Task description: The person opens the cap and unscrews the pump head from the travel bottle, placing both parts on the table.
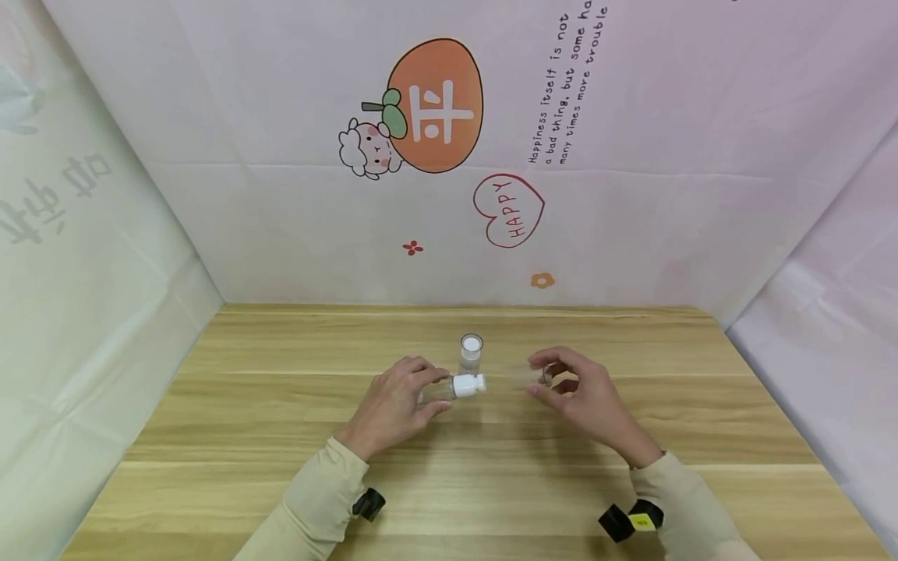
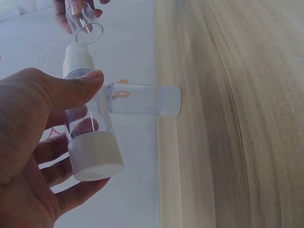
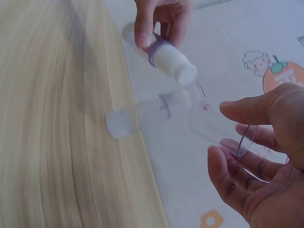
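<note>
Over the counter [image 1: 281, 374], the left hand [image 1: 396, 401] grips a bottle [image 1: 440, 389], white pump [image 1: 468, 385] toward three o'clock; at that hand's two o'clock, a second bottle [image 1: 471, 357] stands upright; at three o'clock, the right hand [image 1: 582, 396] pinches a clear cap [image 3: 218, 124] near the pump.

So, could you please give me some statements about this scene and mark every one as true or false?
1. The left hand holds a bottle with a white top. True.
2. The right hand is empty. False: it holds a clear cap.
3. A second bottle stands upright on the table. True.
4. The clear cap covers the white top of the held bottle. False: they are apart.
</note>
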A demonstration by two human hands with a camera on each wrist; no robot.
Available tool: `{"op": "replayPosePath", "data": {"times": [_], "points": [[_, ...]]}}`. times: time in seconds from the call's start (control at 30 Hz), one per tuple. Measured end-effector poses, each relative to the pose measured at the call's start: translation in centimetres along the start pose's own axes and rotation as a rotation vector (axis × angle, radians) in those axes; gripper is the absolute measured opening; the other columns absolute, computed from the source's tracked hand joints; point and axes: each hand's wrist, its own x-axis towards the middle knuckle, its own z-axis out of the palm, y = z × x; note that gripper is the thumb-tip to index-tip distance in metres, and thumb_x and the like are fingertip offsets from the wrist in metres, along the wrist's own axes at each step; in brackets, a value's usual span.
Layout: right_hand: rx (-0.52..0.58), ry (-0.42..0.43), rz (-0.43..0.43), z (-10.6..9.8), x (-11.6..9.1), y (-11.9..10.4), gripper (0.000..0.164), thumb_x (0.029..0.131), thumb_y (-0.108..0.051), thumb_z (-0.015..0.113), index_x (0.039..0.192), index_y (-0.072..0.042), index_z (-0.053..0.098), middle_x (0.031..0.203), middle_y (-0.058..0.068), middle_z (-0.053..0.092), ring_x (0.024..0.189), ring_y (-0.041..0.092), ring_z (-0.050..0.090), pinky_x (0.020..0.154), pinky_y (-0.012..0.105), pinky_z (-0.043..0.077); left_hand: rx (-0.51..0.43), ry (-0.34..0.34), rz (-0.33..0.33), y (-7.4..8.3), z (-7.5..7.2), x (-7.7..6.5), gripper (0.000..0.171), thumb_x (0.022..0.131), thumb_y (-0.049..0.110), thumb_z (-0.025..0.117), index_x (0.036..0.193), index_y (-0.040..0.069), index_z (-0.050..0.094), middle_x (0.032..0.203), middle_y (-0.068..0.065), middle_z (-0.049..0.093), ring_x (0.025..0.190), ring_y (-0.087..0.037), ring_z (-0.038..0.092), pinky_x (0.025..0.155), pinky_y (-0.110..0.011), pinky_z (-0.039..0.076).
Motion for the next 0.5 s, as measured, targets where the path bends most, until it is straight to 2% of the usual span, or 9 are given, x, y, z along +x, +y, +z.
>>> {"op": "replayPosePath", "data": {"times": [0.23,0.5], "points": [[-0.041,0.033,0.018,-1.6,-0.4,1.8,0.029,0.087,-0.007,0.081,0.114,-0.011,0.070,0.102,0.001,0.068,0.082,0.015,0.062,0.067,0.028,0.055,-0.006,-0.001,0.000,0.0,0.2,-0.1,0.038,0.079,0.025,0.089,0.111,0.009,0.076,0.100,-0.001,0.070,0.083,-0.015,0.060,0.063,-0.030,0.049],[-0.123,0.067,0.075,-3.4,-1.0,4.6,0.030,0.087,-0.006,0.080,0.114,-0.006,0.069,0.102,0.006,0.066,0.089,0.022,0.062,0.071,0.028,0.056,-0.021,-0.014,0.003,0.3,0.3,0.0,0.038,0.079,0.025,0.089,0.111,0.009,0.076,0.100,-0.002,0.070,0.083,-0.014,0.060,0.062,-0.027,0.048]]}}
